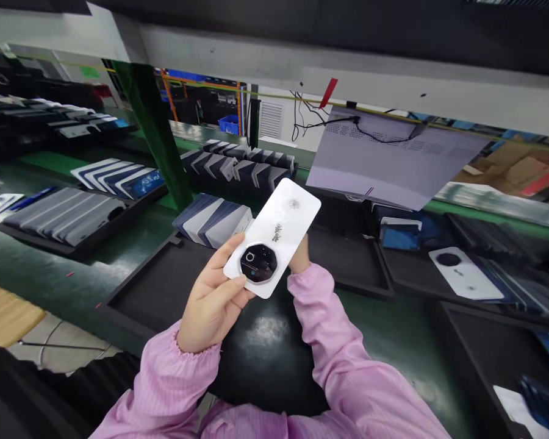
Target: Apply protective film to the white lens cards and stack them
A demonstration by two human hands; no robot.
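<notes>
My left hand (217, 296) is closed on the lower left edge of a white phone back cover (286, 222), thumb on top near the camera area. The cover is tilted, with dark lettering in its middle and a round mark near its upper end. At the lower end sits a black octagonal camera window (258, 263) with a silver rim. My right hand (301, 257) is behind the cover's right edge. Its fingers are hidden, so its grip does not show. Behind the cover stands a row of blue and grey panels (213, 219).
A black tray (150, 289) lies to the left on the dark green bench, another black tray (348, 256) behind on the right. Another white cover (464, 272) lies at right. Grey panels (66, 213) fill a tray at left. A green post (153, 134) rises near a hanging sheet (388, 158).
</notes>
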